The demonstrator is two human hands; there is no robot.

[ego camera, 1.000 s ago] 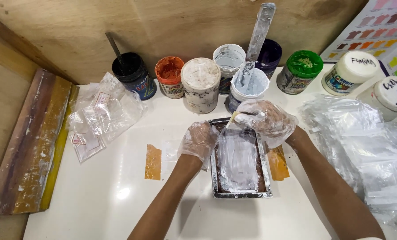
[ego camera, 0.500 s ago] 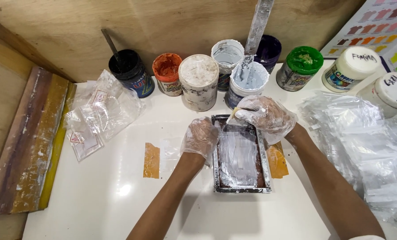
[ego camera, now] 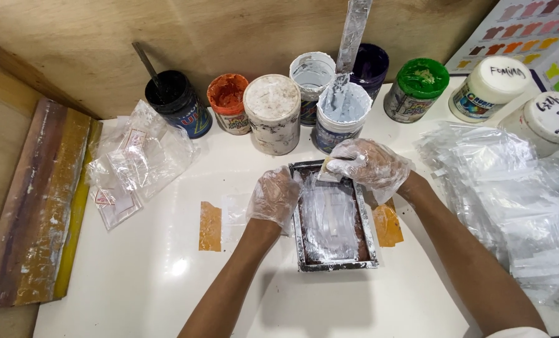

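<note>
The left hand [ego camera: 273, 199] is pressing flat on the small framed screen [ego camera: 333, 216] at nine o'clock; the right hand [ego camera: 370, 168] is pinching a squeegee [ego camera: 327, 172] at twelve o'clock.

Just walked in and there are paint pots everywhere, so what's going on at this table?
A person in thin clear gloves works over a small metal-framed screen smeared with whitish ink on a white table. The left hand steadies the frame's left edge; the right hand presses a small scraper at its top end. Behind stand open ink pots, one pale blue pot with a stirring stick. Clear plastic bags lie at the right.
</note>
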